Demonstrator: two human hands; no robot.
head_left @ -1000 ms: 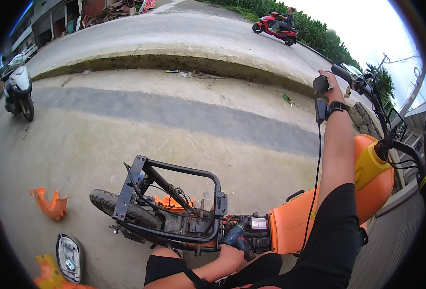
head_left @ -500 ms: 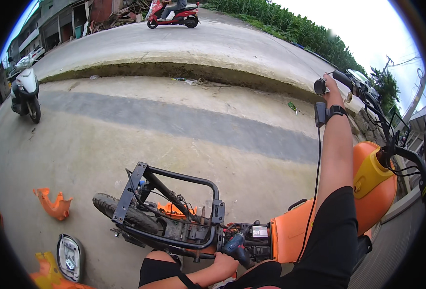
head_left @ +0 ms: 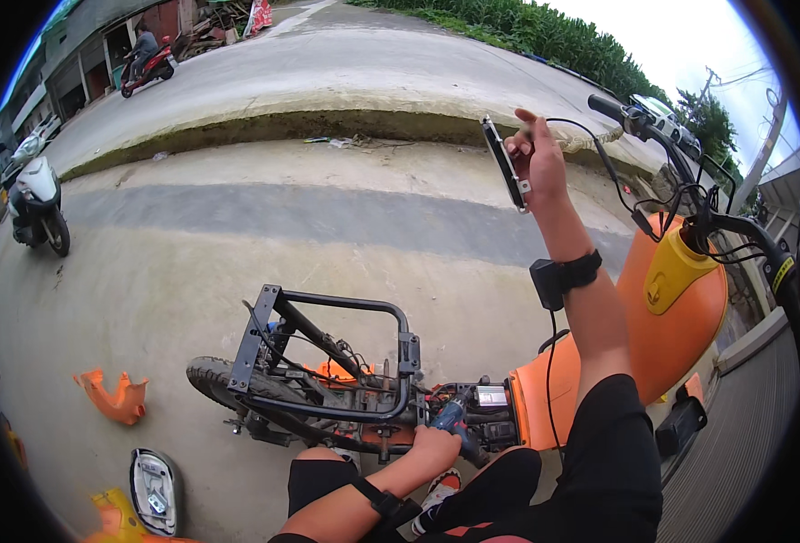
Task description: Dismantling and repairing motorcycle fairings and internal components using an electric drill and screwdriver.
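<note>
My right hand [head_left: 534,158] is raised near the handlebar [head_left: 655,127], holding a thin, dark, flat unit [head_left: 501,158] with a metal bracket; a cable runs nearby toward the bars. My left hand [head_left: 436,445] is closed on a blue cordless drill [head_left: 455,414] beside the exposed electrics [head_left: 491,425] of a partly dismantled orange electric scooter [head_left: 554,389]. Left of the drill is the scooter's black tubular frame [head_left: 328,299] above the rear wheel [head_left: 219,380]. A yellow panel [head_left: 671,281] surrounds the steering column.
Loose orange panels [head_left: 115,396] and a seat [head_left: 156,489] lie on the concrete at left. A white scooter [head_left: 36,204] stands beyond them. Across a raised kerb [head_left: 282,122], a person [head_left: 142,50] rides a red scooter [head_left: 151,72] along the road. A ribbed metal surface [head_left: 748,434] is at right.
My right hand has come down from the handlebar and leftward, now holding the flat unit upright. The rider has moved left along the road. My left hand remains at the drill.
</note>
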